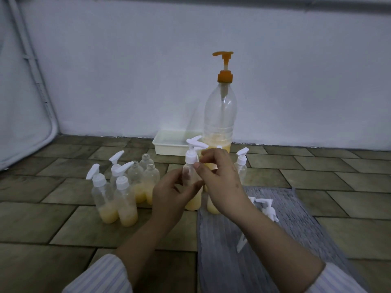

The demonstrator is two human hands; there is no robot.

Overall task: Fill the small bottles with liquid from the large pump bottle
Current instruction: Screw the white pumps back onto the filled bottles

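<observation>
Left hand (pixel 172 194) grips the body of a small clear plastic bottle with a white pump cap (pixel 191 176), held upright over the brown tiled floor (pixel 53 240); pale yellow liquid fills only its lower part. Right hand (pixel 220 180) is at the bottle's neck, thumb and fingers curled and pinching just below the white pump collar.

Directly behind the hands stands the large clear plastic pump bottle with an orange pump head (pixel 219 115), upright, spout pointing left, with yellow liquid only in its bottom section. A shallow white plastic tray (pixel 167 145) sits just left of it, against the pale wall (pixel 127 70).

To the left, a cluster of small bottles (pixel 124 187) stands on the floor: three capped with white pumps, three more open-necked behind them, all partly filled with yellow liquid. Another capped small bottle (pixel 241 166) stands to the right, behind the right hand; its fill level cannot be made out. One more partly filled bottle (pixel 212 207) is mostly hidden under the right wrist.

A grey ribbed cloth mat (pixel 285 225) lies on the floor at right, with loose white pump tops (pixel 267 208) lying on it.
</observation>
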